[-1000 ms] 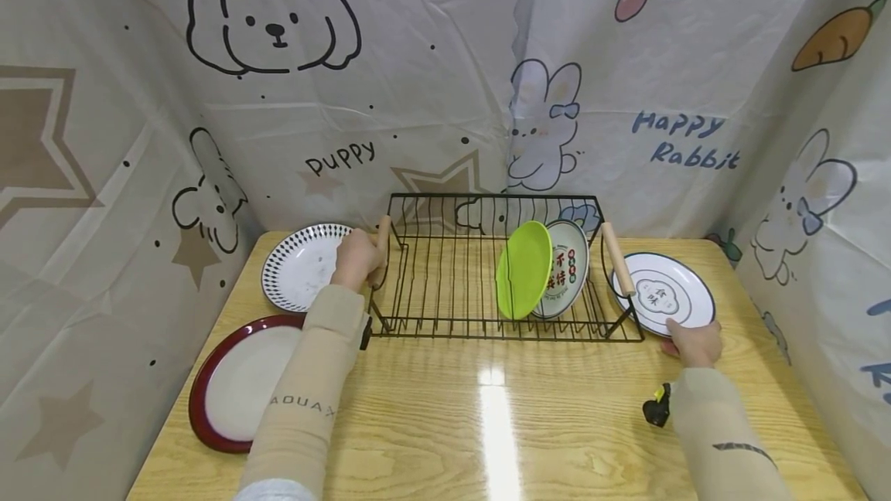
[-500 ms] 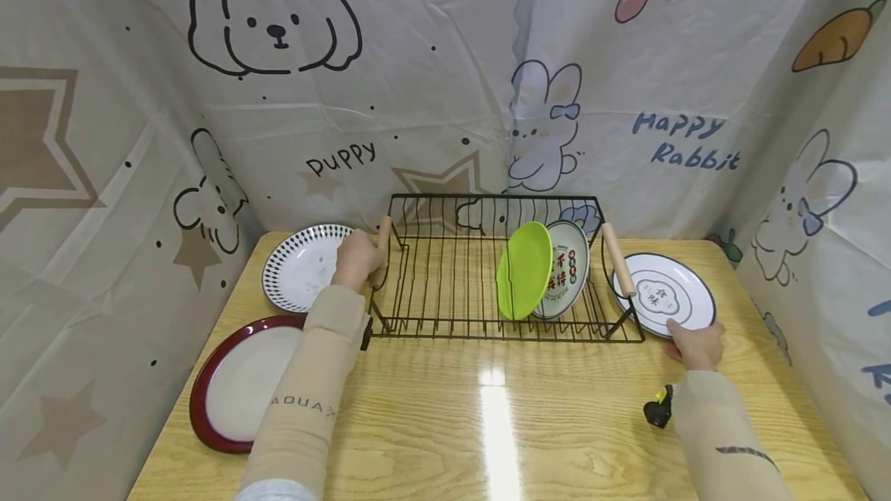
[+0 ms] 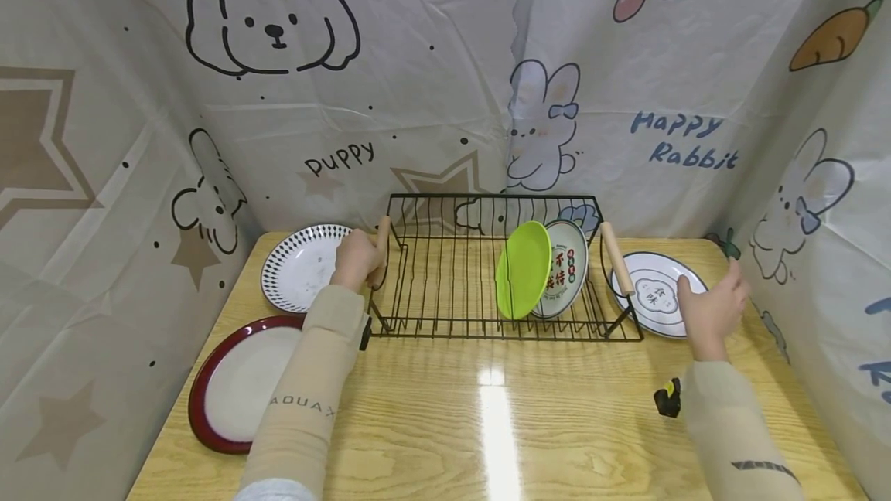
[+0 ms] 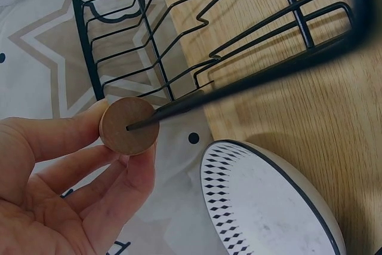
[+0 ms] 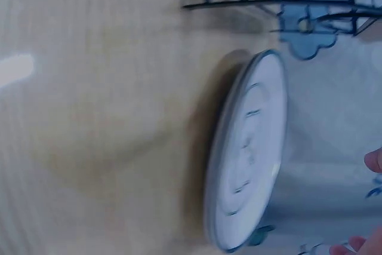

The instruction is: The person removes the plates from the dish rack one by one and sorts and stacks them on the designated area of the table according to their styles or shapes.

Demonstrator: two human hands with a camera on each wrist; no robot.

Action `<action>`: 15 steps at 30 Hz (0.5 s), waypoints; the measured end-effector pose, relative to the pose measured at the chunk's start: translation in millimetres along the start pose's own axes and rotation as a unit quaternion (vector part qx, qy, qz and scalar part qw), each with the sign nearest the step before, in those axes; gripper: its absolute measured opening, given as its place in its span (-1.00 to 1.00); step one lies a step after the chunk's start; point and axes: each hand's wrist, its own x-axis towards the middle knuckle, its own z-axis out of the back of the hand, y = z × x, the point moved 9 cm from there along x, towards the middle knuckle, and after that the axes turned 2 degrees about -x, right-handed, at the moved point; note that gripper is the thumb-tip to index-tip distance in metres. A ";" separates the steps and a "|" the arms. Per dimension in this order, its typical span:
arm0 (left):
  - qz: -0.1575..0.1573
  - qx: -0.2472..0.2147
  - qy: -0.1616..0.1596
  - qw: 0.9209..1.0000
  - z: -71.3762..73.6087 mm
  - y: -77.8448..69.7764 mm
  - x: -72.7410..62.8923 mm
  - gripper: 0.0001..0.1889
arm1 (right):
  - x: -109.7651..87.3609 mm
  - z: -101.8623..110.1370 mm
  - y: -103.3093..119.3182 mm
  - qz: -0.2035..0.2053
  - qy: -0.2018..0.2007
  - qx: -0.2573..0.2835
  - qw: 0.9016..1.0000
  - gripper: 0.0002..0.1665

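My left hand (image 3: 356, 260) grips the left wooden handle (image 4: 130, 125) of a black wire dish rack (image 3: 487, 195), thumb and fingers on either side of it in the left wrist view. To the right of the rack lies a white plate (image 3: 656, 296) with a dark rim and printed characters. My right hand (image 3: 713, 308) is raised over that plate's right edge, fingers spread and holding nothing. Only a few of its fingertips (image 5: 374, 160) enter the blurred right wrist view. Inside the rack a green plate (image 3: 524, 270) leans beside a white plate with red and black characters (image 3: 569, 269).
A white dish with a black diamond border (image 3: 306, 269) sits left of the rack. In front of it lies a red-rimmed plate (image 3: 202, 385), partly behind my left forearm. The rack's right wooden handle (image 3: 616, 257) stands close to the white plate. Printed cloth surrounds the wooden table (image 3: 431, 416).
My right hand has let go of the white plate's near right edge and risen up and to the right, its fingers spreading. My left hand and the rack have stayed in place.
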 end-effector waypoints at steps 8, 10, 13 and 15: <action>0.005 -0.004 0.002 1.000 -0.6 2.1 0.2 -0.16 | -15.2 16.1 73.1 0.117 -0.029 0.052 0.991 -0.12; 0.004 -0.007 0.003 1.000 -0.7 1.9 0.3 -0.17 | -21.5 17.0 88.0 0.139 -0.026 0.067 0.988 -0.13; 0.007 -0.013 0.006 1.000 -1.2 2.0 -0.1 -0.13 | -31.5 14.9 106.8 0.169 -0.015 0.078 0.982 -0.15; 0.010 -0.016 0.007 1.000 -1.3 2.5 -0.1 -0.11 | -38.4 10.7 117.4 0.193 -0.003 0.085 0.977 -0.16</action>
